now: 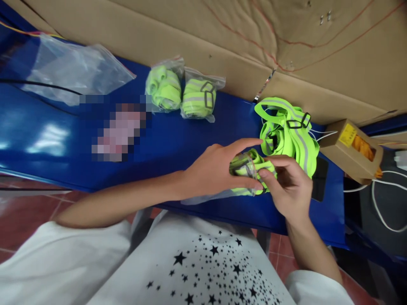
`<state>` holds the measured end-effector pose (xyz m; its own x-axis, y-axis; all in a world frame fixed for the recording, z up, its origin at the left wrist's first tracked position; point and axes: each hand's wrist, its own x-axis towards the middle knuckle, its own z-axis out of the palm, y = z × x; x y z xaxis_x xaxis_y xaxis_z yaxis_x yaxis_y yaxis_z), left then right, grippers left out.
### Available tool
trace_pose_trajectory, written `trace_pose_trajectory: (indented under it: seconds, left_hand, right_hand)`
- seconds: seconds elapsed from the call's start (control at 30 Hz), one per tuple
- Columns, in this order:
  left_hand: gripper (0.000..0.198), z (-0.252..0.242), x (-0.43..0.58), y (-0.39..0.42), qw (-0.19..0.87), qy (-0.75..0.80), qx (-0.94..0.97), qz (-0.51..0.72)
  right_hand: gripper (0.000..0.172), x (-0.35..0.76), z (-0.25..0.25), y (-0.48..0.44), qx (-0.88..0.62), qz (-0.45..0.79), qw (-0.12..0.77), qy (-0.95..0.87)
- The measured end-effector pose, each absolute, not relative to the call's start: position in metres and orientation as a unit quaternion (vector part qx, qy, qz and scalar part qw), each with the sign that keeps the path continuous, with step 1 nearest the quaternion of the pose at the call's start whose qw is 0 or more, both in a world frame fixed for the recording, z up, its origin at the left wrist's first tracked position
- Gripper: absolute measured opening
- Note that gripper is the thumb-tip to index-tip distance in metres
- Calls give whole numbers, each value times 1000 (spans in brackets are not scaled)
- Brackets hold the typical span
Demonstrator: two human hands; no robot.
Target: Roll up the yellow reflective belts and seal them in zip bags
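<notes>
Near the front edge of the blue table (165, 169), my left hand (210, 169) is wrapped round a clear plastic bag (246, 165) with part of a neon-yellow reflective strap inside. My right hand (291, 182) pinches the folded reflective strap (269, 166) where it sticks out at the bag's mouth. The bag's other end trails under my left wrist. Just beyond my right hand lies a loose heap of the same reflective straps (302, 140) with black buckles. Two filled bags, a left one (165, 89) and a right one (199, 99), sit at the back of the table.
Flat clear bags (79, 72) lie at the back left, beside a blurred pinkish object (119, 133). Cardboard (190, 46) lines the back. On the right are a small cardboard box (346, 148), a dark flat object (320, 180) and white cables (378, 203).
</notes>
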<state>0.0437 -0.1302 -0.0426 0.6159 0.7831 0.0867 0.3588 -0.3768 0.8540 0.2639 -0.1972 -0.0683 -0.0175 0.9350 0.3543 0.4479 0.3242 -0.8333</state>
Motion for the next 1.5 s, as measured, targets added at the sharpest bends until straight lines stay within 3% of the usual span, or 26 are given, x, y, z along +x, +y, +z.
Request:
trace_pose_trajectory:
  seconds: [0.13, 0.27, 0.33, 0.43, 0.6, 0.77, 0.9, 1.1, 1.4, 1.5]
  left_hand:
    - [87, -39, 46, -121, 449, 351, 796, 207]
    - [97, -59, 39, -111, 638, 287, 702, 135]
    - [98, -74, 34, -111, 675, 285, 672, 109]
    - [89, -89, 28, -117, 655, 286, 688, 124]
    - [91, -83, 27, -132, 636, 273, 712, 123]
    - [83, -76, 36, -140, 672, 277, 677, 115]
    - [84, -77, 31, -137, 700, 303, 619, 188]
    - [88, -89, 25, -137, 741, 331, 518, 270]
    - [68, -101, 33, -139, 731, 344, 511, 293]
    - [65, -102, 33, -142, 747, 323, 514, 273]
  right_hand:
    - [20, 256, -75, -199, -512, 246, 492, -660]
    - [20, 253, -77, -198, -515, 246, 476, -669]
    - [20, 251, -77, -198, -517, 237, 455, -686]
    - [25, 249, -76, -199, -496, 223, 417, -729]
    - [27, 249, -70, -199, -417, 280, 338, -796]
    - [20, 247, -69, -200, -420, 343, 336, -770]
    - [38, 260, -58, -198, -451, 372, 311, -749]
    - [46, 279, -58, -198, -489, 347, 305, -740]
    - [39, 279, -67, -192, -435, 246, 275, -821]
    - [32, 281, -68, -192, -398, 284, 281, -826]
